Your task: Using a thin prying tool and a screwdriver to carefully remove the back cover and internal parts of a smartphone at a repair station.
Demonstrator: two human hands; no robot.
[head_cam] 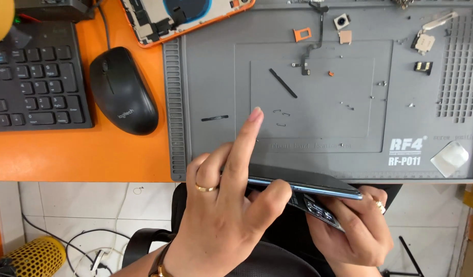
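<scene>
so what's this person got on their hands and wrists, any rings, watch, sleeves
Both hands are bare, with no gloves and no sleeves in view. The left hand wears a plain gold ring and a dark strap with gold trim at the wrist. The right hand wears a gold ring too. The fingernails are longish and uncoloured.

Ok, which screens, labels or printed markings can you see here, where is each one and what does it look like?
Phone: held edge-on in both hands at the mat's near edge, dark glass, blue rim.
Mat marking: white block print at the near right of the grey mat.
Mouse marking: small grey print on the black mouse, left of the mat.
Keyboard: far left, black keys with white print.
</scene>
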